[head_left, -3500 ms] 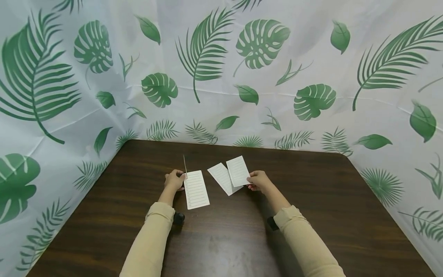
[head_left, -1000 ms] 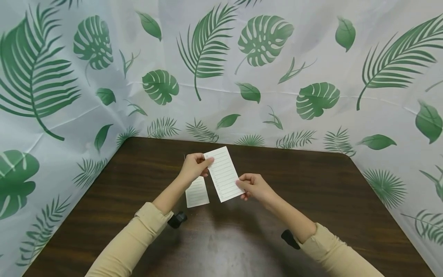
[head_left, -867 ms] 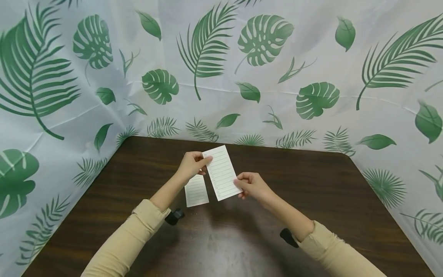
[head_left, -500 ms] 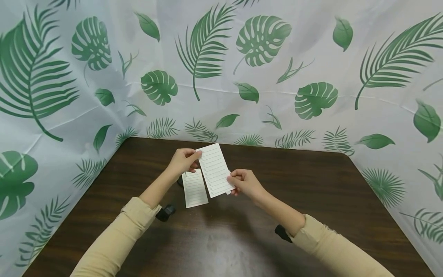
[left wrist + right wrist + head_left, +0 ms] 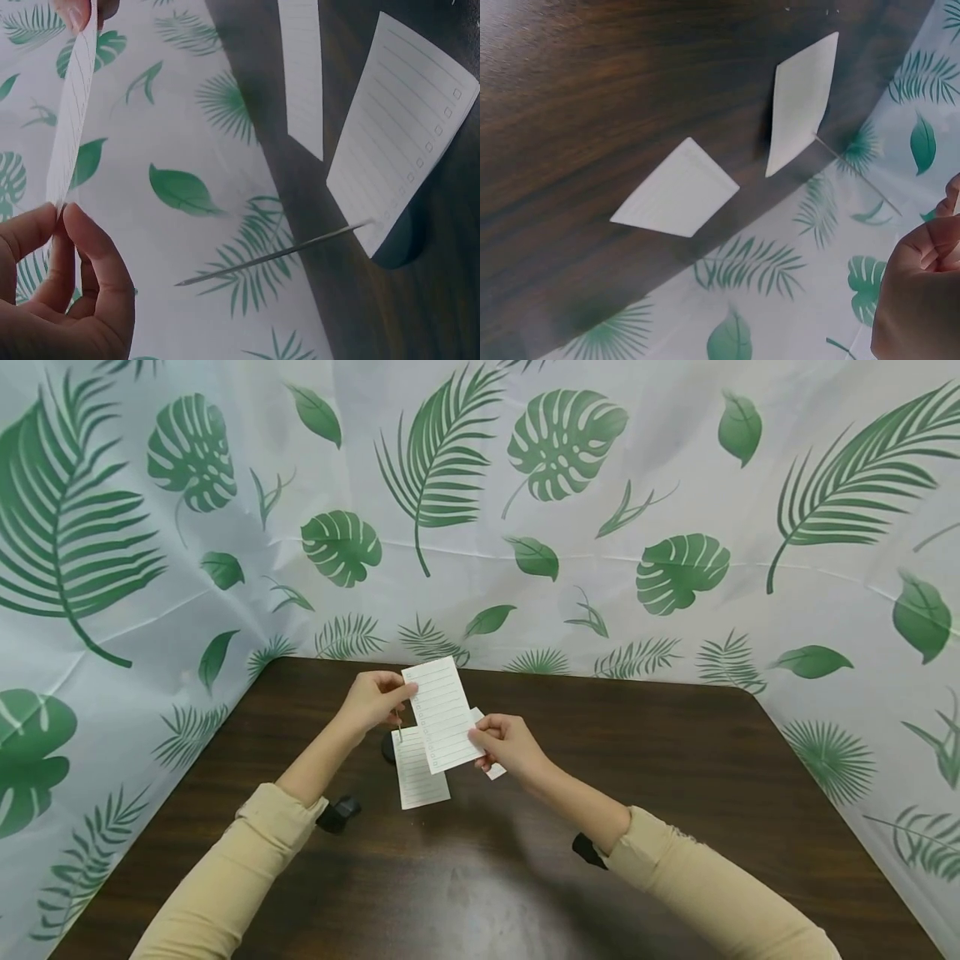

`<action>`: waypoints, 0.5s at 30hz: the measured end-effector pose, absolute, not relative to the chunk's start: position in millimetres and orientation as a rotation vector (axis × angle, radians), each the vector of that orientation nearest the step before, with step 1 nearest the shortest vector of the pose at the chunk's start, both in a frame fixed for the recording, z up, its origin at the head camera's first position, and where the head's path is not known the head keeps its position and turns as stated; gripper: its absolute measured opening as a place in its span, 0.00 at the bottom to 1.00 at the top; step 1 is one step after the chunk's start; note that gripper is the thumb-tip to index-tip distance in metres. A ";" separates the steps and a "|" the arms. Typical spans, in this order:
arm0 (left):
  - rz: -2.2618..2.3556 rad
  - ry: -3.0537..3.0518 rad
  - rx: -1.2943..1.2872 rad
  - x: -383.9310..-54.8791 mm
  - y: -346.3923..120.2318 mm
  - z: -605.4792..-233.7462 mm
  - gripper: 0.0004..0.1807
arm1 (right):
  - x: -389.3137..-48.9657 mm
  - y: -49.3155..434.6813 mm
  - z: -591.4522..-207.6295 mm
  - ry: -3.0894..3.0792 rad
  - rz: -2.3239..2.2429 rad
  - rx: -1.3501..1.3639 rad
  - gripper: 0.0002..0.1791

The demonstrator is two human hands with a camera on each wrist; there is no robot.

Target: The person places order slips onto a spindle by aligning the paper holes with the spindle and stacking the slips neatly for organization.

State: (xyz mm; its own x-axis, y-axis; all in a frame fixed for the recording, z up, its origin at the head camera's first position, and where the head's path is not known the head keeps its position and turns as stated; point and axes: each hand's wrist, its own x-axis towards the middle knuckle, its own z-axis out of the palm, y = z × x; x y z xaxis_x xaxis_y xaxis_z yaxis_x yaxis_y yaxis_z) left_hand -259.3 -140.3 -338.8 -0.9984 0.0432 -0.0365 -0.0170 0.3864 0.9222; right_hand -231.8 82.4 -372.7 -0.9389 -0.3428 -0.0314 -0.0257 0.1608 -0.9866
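My left hand (image 5: pixel 375 700) pinches the upper left edge of a white lined card (image 5: pixel 442 714) between thumb and fingers. At the lower right edge of this raised card, my right hand (image 5: pixel 510 743) pinches it too. Below it, another lined card (image 5: pixel 422 777) is stuck through near its upper left corner on a paper spike. In the left wrist view the thin metal spike (image 5: pixel 270 259) stands out of that card, over a round dark base (image 5: pixel 401 244). A third card (image 5: pixel 679 191) lies loose on the table, partly hidden in the head view behind the held card and right hand.
The dark wooden table (image 5: pixel 675 777) ends at the back against a white curtain (image 5: pixel 465 535) printed with green leaves. Black wrist cameras show under both rolled sleeves.
From two cards at the right, the right hand has lifted one; the left hand left the spiked card and gripped it. Over the last second both hands moved left, uncovering the loose card.
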 end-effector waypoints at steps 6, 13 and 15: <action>1.767 2.622 -0.047 -264.4 -145.3 -332.7 0.19 | -238.1 66.7 -365.7 2.193 -1.884 -0.329 0.10; 1.768 2.633 -0.208 -272.2 -152.5 -335.0 0.20 | -244.8 50.5 -366.6 2.187 -1.851 -0.307 0.10; 1.761 2.649 -0.246 -273.9 -154.5 -337.8 0.19 | -246.5 46.7 -367.9 2.176 -1.844 -0.307 0.10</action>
